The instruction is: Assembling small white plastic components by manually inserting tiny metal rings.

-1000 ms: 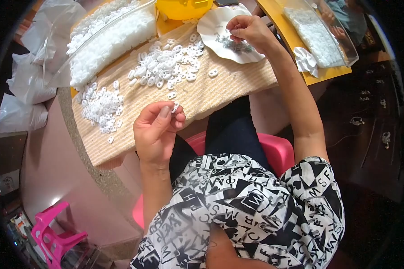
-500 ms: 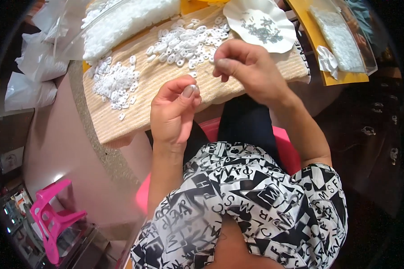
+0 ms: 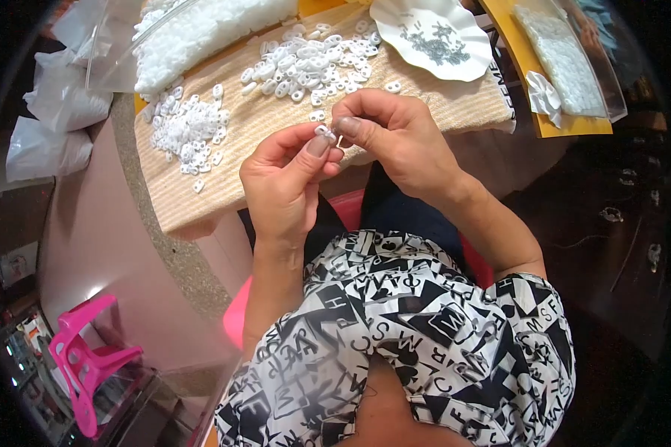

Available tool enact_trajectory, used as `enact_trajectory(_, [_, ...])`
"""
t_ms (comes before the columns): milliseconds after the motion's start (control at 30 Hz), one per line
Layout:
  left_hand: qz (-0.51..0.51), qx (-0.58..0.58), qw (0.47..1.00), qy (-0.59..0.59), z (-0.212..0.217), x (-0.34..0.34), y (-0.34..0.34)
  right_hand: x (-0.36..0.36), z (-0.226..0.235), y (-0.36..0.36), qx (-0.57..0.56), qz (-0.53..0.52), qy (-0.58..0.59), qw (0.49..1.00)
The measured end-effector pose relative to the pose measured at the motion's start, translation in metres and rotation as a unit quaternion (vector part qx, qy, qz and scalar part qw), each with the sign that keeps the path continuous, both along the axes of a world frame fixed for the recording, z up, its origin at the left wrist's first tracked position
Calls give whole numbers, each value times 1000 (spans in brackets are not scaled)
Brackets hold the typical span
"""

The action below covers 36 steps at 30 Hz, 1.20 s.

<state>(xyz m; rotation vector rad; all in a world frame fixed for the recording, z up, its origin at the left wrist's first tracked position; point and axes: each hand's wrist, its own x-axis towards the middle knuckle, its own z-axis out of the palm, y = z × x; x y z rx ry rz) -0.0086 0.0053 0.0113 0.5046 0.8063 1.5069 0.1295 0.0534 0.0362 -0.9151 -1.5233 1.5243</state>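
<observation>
White piece [image 3: 321, 130] is being pinched between the left hand's [image 3: 282, 186] thumb and fingers over the cloth [image 3: 227, 164]; the right hand [image 3: 414, 149] is being angled inward just beside it, thumb and forefinger drawn together, their contents hidden.

Bright, diffuse light on cloth [image 3: 227, 171] around fingers [image 3: 306, 162]; small white piece [image 3: 322, 130] between them indistinct. White heap [image 3: 209, 48] beyond, nearly washed out. Floor glare [image 3: 95, 291] far lower left; rightward, dark surface [image 3: 581, 194] dim. Fisheye edges bowed, corners black.
</observation>
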Motion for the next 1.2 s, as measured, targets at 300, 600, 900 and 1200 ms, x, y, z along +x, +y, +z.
enact_trajectory(300, [3,8,1000,24,4,3,-1,4,3,1,26,0,-61,998])
enact_trajectory(600, [31,12,990,140,5,7,-4,4,8,-3,87,-22,-142,986])
enact_trajectory(900, [73,25,963,260,7,14,-7,-1,-7,-9,102,-33,-122,987])
enact_trajectory(1200, [56,20,961,270,2,11,-1,-1,-7,1,54,-3,-83,995])
